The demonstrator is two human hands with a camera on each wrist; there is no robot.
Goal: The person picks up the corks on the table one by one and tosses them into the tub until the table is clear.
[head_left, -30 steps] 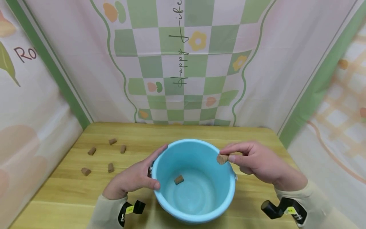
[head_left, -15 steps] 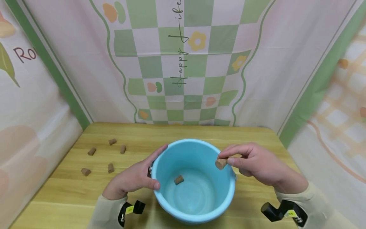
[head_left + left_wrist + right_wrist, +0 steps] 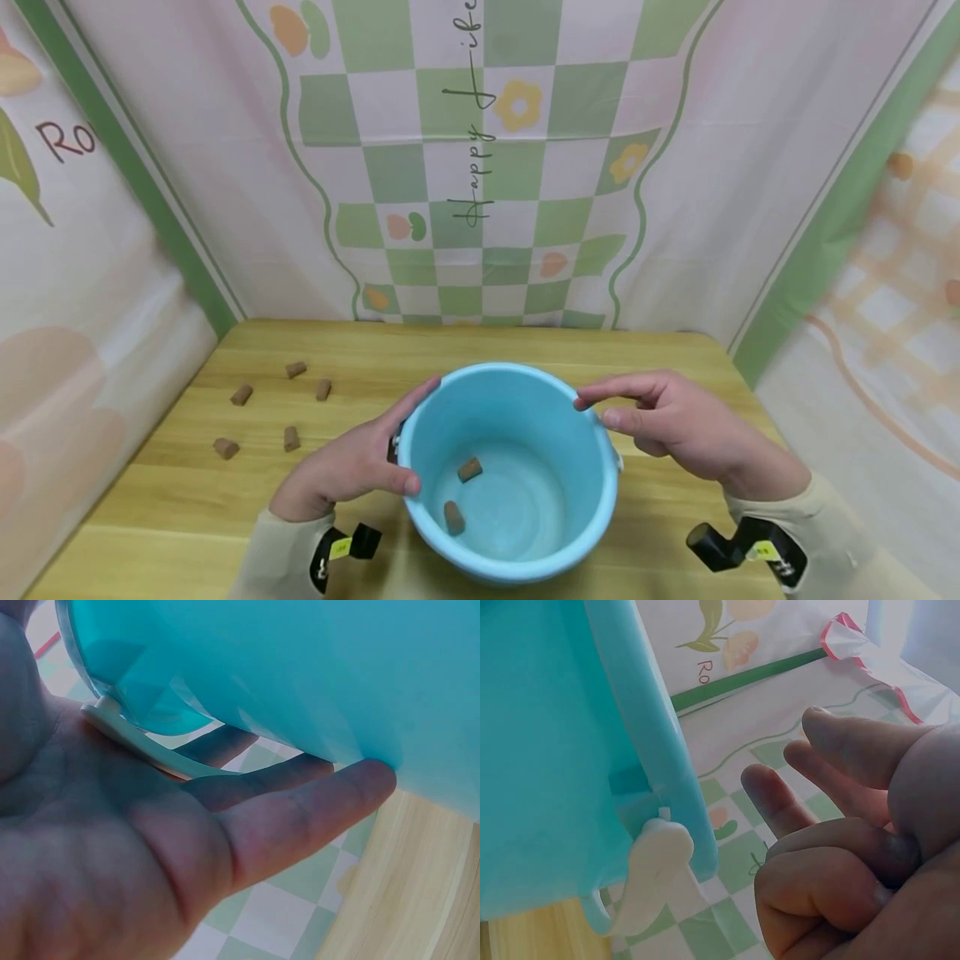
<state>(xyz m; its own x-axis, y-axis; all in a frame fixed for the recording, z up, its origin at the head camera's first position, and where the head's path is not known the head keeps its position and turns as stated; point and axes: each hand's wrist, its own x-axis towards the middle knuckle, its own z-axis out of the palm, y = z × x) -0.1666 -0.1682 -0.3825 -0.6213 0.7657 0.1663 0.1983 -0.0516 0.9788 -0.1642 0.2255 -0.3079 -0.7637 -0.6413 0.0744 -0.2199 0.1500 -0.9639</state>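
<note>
A light blue bucket (image 3: 510, 570) stands on the wooden table. My left hand (image 3: 367, 458) grips its left side, thumb over the rim and fingers along the outer wall. The left wrist view shows those fingers (image 3: 300, 817) against the blue wall, beside the pale handle (image 3: 150, 746). Inside the bucket lie two corks: one cork (image 3: 470, 470) near the middle, another cork (image 3: 453, 517) nearer the front left. Over the right rim is my right hand (image 3: 675, 421), index finger and thumb apart with nothing between them. Its other fingers are bent in the right wrist view.
Several corks lie scattered on the left of the wooden table (image 3: 150, 533), such as a cork (image 3: 226, 448) toward the front and a cork (image 3: 296, 369) farther back. Patterned cloth (image 3: 495, 175) hangs behind the table and at both sides.
The cork that my right thumb and index finger pinched over the right rim has been let go and now lies in the bucket. My left hand has stayed in place.
</note>
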